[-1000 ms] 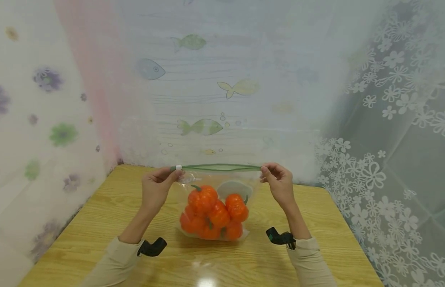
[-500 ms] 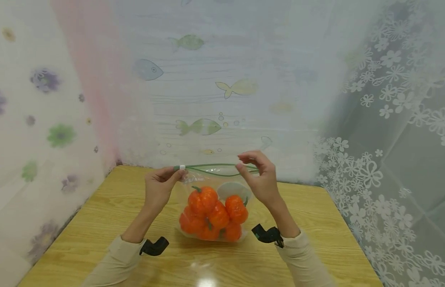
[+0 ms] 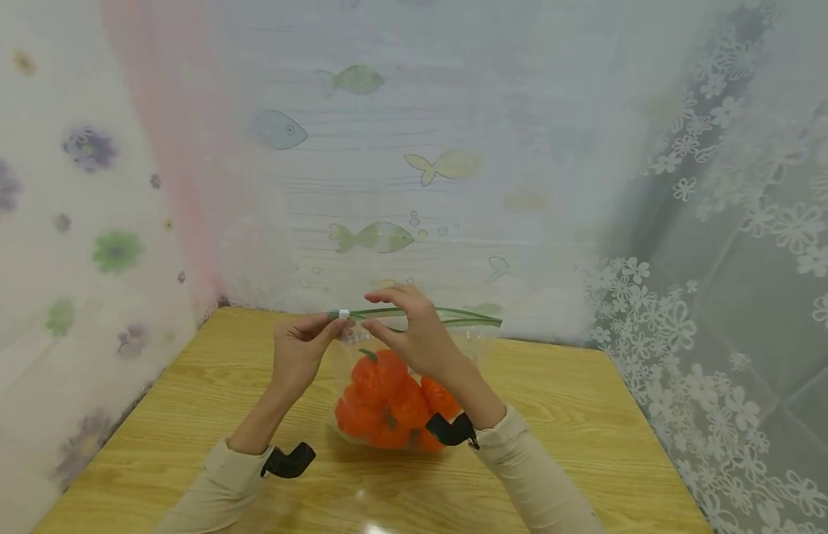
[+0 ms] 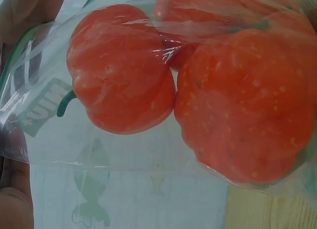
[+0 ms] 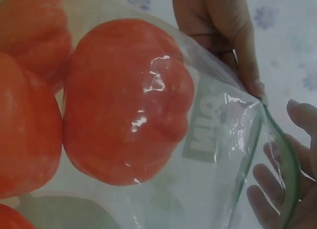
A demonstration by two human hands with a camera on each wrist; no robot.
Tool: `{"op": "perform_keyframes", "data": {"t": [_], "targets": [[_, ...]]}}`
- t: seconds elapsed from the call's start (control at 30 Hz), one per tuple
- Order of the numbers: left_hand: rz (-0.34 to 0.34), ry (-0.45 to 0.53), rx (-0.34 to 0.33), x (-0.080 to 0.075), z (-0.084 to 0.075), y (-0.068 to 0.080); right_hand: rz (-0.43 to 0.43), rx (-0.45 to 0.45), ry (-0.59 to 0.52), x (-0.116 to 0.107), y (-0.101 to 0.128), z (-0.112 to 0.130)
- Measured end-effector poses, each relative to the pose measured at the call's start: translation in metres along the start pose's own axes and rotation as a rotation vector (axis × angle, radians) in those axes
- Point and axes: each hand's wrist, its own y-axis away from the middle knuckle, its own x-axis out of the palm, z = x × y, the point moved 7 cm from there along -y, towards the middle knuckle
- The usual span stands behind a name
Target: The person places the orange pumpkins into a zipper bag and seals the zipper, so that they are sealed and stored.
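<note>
A clear zipper bag (image 3: 482,337) with a green-edged mouth stands on the table, holding several small orange pumpkins (image 3: 380,393) with green stems. Its mouth gapes to the right of the white slider (image 3: 343,314). My left hand (image 3: 300,348) pinches the bag's top left corner between thumb and fingers, right at the slider. In front of the mouth, my right hand (image 3: 420,337) reaches across toward the slider, thumb and fingers spread apart. The right wrist view shows a pumpkin (image 5: 129,103) close up through the plastic, with the right fingers (image 5: 267,184) beside the green rim.
The wooden table (image 3: 240,371) extends around the bag. Behind it hangs a pale curtain (image 3: 414,185) printed with fish. Flowered curtains stand at the left and right. Each wrist wears a black camera mount (image 3: 288,460).
My right hand has let go of the bag's top right corner and moved left along the mouth toward the slider. The left hand keeps its pinch, shifting slightly right.
</note>
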Motion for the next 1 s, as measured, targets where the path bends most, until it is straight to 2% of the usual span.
{"op": "perform_keyframes", "data": {"t": [0.13,0.27,0.5,0.63,0.87,1.0], "targets": [[0.017,0.017,0.000,0.001,0.000,0.001,0.070,0.052,-0.003,0.010,-0.004,-0.005],[0.040,0.032,0.011,0.001,-0.001,0.001,0.096,0.064,-0.044,0.018,-0.007,-0.009],[0.041,0.051,0.017,0.000,-0.001,0.002,0.079,0.014,-0.109,0.025,-0.012,-0.012],[0.057,0.045,0.011,0.000,0.000,0.002,0.076,0.024,-0.152,0.028,-0.011,-0.015],[0.138,0.021,0.003,0.002,0.000,0.004,0.069,0.051,-0.195,0.027,-0.010,-0.017],[0.137,0.046,0.008,0.001,0.000,0.005,0.073,0.062,-0.234,0.029,-0.010,-0.018]]}}
